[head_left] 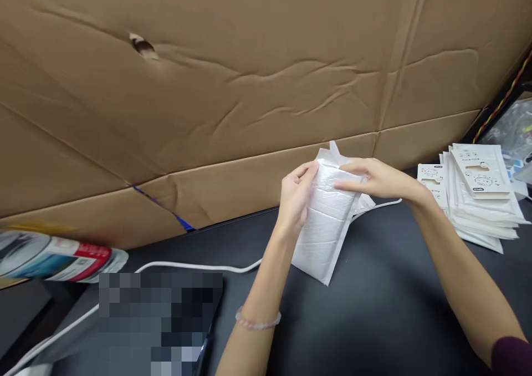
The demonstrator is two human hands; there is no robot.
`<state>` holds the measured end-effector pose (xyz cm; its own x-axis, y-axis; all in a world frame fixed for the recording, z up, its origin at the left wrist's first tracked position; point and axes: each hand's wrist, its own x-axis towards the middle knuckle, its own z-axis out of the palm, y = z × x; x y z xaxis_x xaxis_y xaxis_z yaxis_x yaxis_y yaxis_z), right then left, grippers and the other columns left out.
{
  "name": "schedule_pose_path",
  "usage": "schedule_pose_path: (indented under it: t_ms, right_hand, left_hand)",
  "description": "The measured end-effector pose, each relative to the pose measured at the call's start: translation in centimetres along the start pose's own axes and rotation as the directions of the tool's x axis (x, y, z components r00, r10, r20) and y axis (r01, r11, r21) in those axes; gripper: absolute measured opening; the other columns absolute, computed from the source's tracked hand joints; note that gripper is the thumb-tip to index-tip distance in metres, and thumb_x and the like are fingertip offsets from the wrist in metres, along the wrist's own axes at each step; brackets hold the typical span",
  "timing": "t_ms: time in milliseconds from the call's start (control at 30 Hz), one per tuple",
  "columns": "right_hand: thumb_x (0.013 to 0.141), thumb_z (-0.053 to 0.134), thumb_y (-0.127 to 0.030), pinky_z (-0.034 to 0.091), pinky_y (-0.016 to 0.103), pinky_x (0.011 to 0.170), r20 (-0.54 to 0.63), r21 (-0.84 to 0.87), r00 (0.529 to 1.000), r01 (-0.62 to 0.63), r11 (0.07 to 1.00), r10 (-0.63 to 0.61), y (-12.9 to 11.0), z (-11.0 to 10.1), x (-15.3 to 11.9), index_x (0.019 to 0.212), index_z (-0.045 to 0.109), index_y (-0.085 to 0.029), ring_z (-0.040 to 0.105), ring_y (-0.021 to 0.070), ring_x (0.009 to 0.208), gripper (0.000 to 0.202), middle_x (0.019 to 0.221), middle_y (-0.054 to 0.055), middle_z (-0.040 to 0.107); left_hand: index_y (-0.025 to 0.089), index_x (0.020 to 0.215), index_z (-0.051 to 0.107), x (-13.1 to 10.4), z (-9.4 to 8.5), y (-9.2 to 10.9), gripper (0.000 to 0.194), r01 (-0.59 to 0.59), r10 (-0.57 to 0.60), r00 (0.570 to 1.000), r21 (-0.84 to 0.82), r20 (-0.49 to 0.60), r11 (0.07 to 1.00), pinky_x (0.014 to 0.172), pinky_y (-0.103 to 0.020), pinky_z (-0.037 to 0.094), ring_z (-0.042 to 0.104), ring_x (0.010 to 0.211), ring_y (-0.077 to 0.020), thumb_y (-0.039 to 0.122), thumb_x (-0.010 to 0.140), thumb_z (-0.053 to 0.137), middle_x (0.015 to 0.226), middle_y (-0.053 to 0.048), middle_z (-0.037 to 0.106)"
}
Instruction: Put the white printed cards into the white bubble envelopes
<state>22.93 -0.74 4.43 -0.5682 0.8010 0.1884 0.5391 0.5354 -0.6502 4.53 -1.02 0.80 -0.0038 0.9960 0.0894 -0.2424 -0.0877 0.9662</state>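
Observation:
A white padded envelope (324, 226) is held up at a tilt above the dark desk, its lower corner pointing toward me. My left hand (296, 196) grips its upper left edge between thumb and fingers. At the upper right of the envelope, my right hand (376, 179) has its fingers over the front near the top; part of its grip is hidden. A thin white strip sticks up from the top edge. Behind the envelope's right side, a crumpled white piece (364, 204) shows partly.
To the right lies a stack of white envelopes (486, 220) with printed cards (482, 182) on top. A pixelated dark device (162, 320) is at front left, near a white cable (199, 265) and a labelled plastic-wrapped roll or bottle (62, 257). A cardboard wall (249, 104) rises behind.

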Motion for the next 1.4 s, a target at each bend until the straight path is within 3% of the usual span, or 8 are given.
schedule_pose_path:
  t_ms: [233,400,600,733,933,1033,1200,1400]
  right_hand:
    - [0.079,0.069,-0.047,0.049,0.038,0.093,-0.301,0.200,0.954,0.062,0.978,0.001,0.5,0.1,0.3,0.155,0.020,-0.030,0.062,0.0238,0.109,0.092,0.117,0.005,0.068]
    - [0.081,0.067,-0.050,0.049,0.030,0.077,-0.129,0.198,0.991,0.044,0.979,-0.018,0.1,-0.7,0.0,0.104,0.075,-0.023,0.065,0.0221,0.095,0.036,0.106,0.005,0.073]
    - [0.085,0.060,-0.052,0.042,0.027,0.067,-0.056,0.134,0.997,-0.044,0.990,0.052,0.5,-0.6,-0.1,0.093,0.078,-0.022,0.062,0.0173,0.080,0.036,0.094,0.002,0.075]
    - [0.085,0.058,-0.053,0.038,0.026,0.060,0.025,0.102,0.998,-0.054,0.993,0.052,0.6,-0.2,0.1,0.091,0.077,-0.021,0.057,0.0146,0.070,0.037,0.086,0.001,0.074]
    - [0.094,0.040,-0.056,0.049,0.028,0.078,0.051,0.251,0.993,-0.117,0.961,0.107,2.8,1.0,0.9,0.109,0.062,-0.021,0.063,0.0169,0.092,0.044,0.105,0.005,0.069]
    - [0.097,0.029,-0.057,0.048,0.031,0.088,0.065,-0.096,0.957,-0.277,0.956,0.284,5.3,3.2,1.5,0.116,0.059,-0.020,0.064,0.0187,0.100,0.050,0.114,0.009,0.067]
    - [0.079,0.061,-0.062,0.039,0.047,0.099,0.079,-0.329,0.917,-0.347,0.878,0.392,7.1,7.1,2.3,0.116,0.062,-0.010,0.049,0.0381,0.121,0.063,0.121,0.023,0.057]
    - [0.066,0.065,-0.073,0.036,0.048,0.100,0.066,-0.438,0.893,-0.376,0.817,0.446,6.7,7.3,2.4,0.110,0.062,-0.013,0.046,0.0375,0.117,0.075,0.119,0.020,0.056]
  left_hand:
    - [0.023,0.116,0.060,0.2,-1.2,0.9,0.046,-0.025,0.006,0.974,0.080,0.227,0.996,0.074,-0.028,0.053,0.069,0.085,-0.0190,0.043,0.077,0.073,0.098,-0.004,0.074]
    - [0.023,0.121,0.061,0.4,-2.4,1.3,0.043,-0.089,0.037,0.960,0.177,0.277,0.980,0.077,-0.027,0.053,0.068,0.090,-0.0184,0.030,0.080,0.070,0.107,-0.006,0.073]
    - [0.025,0.115,0.068,0.0,-3.5,2.4,0.044,-0.141,-0.013,0.897,0.312,0.442,0.940,0.090,-0.031,0.051,0.064,0.108,-0.0231,0.035,0.073,0.077,0.129,-0.005,0.064]
    - [0.024,0.110,0.072,0.1,-3.2,2.0,0.037,-0.170,0.009,0.944,0.463,0.329,0.870,0.071,-0.028,0.051,0.065,0.083,-0.0187,0.048,0.082,0.066,0.117,-0.005,0.070]
    - [0.022,0.104,0.075,1.0,-4.8,1.4,0.035,-0.186,-0.089,0.894,0.546,0.439,0.817,0.069,-0.026,0.046,0.065,0.084,-0.0209,0.048,0.083,0.065,0.107,-0.007,0.074]
    - [0.020,0.096,0.075,0.9,-6.7,2.8,0.034,-0.143,-0.065,0.935,0.540,0.348,0.830,0.056,-0.024,0.040,0.060,0.066,-0.0164,0.048,0.078,0.070,0.088,-0.006,0.074]
    - [0.022,0.100,0.069,-0.5,-9.1,6.5,0.038,-0.112,0.103,0.994,0.516,0.045,0.850,0.045,-0.020,0.026,0.041,0.044,-0.0074,0.042,0.070,0.079,0.052,0.006,0.054]
    - [0.021,0.087,0.069,-0.9,-10.5,8.3,0.020,-0.219,0.277,0.896,0.197,-0.349,0.956,0.059,-0.023,0.043,0.059,0.069,-0.0080,0.025,0.071,0.080,0.074,0.007,0.068]
